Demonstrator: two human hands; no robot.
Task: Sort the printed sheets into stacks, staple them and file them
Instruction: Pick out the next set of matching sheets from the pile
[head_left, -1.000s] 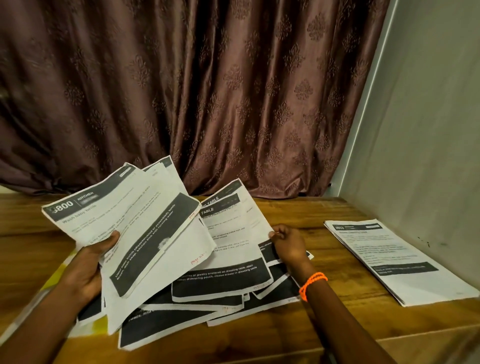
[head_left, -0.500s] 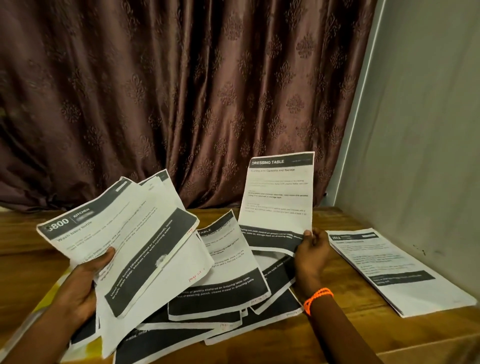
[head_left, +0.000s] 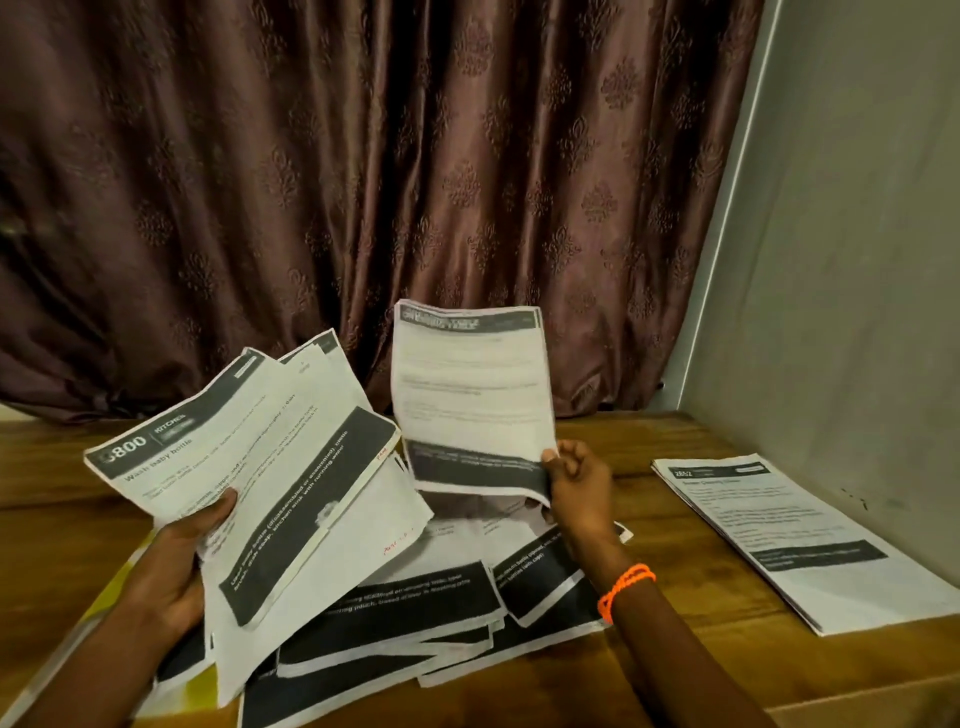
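Loose printed sheets (head_left: 415, 613) fanned at surface (head_left: 675, 670) centre. Left hand (head_left: 176, 566) grips a "Wash baby bottle" bundle (head_left: 249, 467) at 9 o'clock; right hand (head_left: 582, 483) pinches one upright sheet (head_left: 467, 395) by its lower corner. Sorted stack (head_left: 795, 535) at 3 o'clock, well apart. Curtain (head_left: 363, 182) behind.

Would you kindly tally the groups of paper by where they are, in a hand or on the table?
Held in a hand: 2, the bundle in the left hand and the single sheet in the right hand.
Lying on the table: 2, the loose pile and the neat stack.
Total: 4.
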